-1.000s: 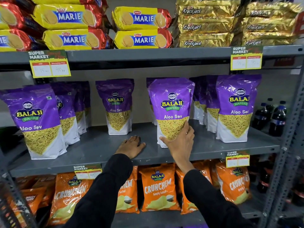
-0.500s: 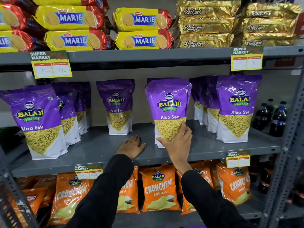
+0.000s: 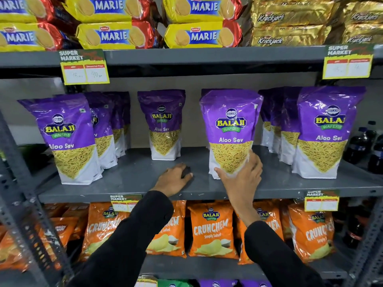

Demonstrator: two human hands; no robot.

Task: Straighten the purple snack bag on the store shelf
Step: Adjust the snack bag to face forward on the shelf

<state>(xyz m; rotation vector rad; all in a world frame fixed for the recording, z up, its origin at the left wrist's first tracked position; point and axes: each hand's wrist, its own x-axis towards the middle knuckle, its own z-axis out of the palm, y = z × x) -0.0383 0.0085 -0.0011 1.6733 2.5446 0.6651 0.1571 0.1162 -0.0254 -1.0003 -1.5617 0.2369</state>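
A purple Balaji Aloo Sev bag stands upright near the front middle of the grey metal shelf. My right hand wraps around its lower front, thumb at the left bottom corner and fingers on the right side. My left hand rests palm down on the bare shelf to the left of the bag, fingers curled, holding nothing. Both arms wear black sleeves.
More purple Aloo Sev bags stand at left, middle back and right. Marie biscuit packs and Krackjack packs fill the shelf above, orange Crunchem bags the shelf below. Dark bottles stand far right. Price tags hang on edges.
My right hand has shifted the held bag slightly left and turned it to face forward and stand straighter. The left hand has stayed on the shelf.
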